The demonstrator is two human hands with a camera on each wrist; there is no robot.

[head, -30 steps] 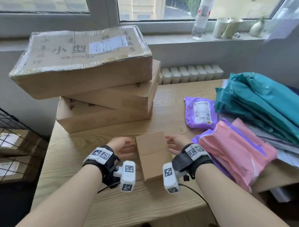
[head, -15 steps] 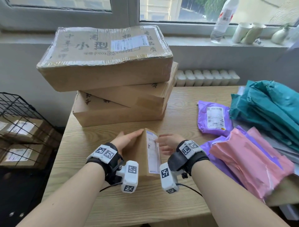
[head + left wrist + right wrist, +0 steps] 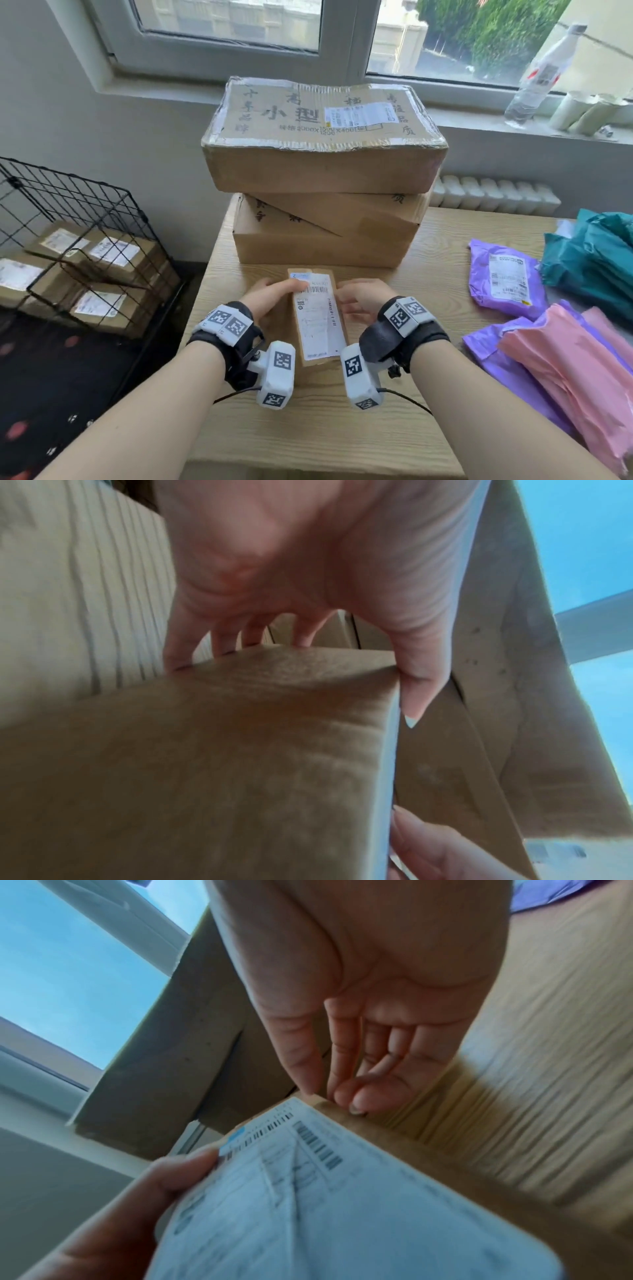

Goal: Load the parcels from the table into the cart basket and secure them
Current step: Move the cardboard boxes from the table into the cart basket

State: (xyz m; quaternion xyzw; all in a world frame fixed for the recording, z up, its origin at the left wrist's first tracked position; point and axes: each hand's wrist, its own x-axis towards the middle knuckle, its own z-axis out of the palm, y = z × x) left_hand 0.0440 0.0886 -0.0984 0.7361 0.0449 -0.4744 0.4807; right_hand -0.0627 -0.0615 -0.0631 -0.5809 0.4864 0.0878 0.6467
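Note:
A small cardboard parcel [image 3: 318,322] with a white shipping label facing up is held just above the wooden table [image 3: 308,431], in front of me. My left hand [image 3: 272,299] grips its left side, thumb on the label's far corner and fingers underneath, as the left wrist view shows [image 3: 308,561]. My right hand [image 3: 363,301] holds the right edge; in the right wrist view its thumb and fingertips [image 3: 356,1096] meet at the parcel's [image 3: 342,1204] far corner. The black wire cart basket [image 3: 68,212] stands at the left, below table height.
Three large cardboard boxes [image 3: 322,137] are stacked just behind the parcel. Purple [image 3: 507,277], teal [image 3: 599,250] and pink [image 3: 565,370] mailer bags lie on the right. Several labelled boxes [image 3: 102,253] sit in the basket. A bottle [image 3: 541,78] and cups [image 3: 582,109] stand on the windowsill.
The parcel lay flat with its plain side up, was tipped onto its edge, and now faces label up between both hands. My view has swung left toward the basket.

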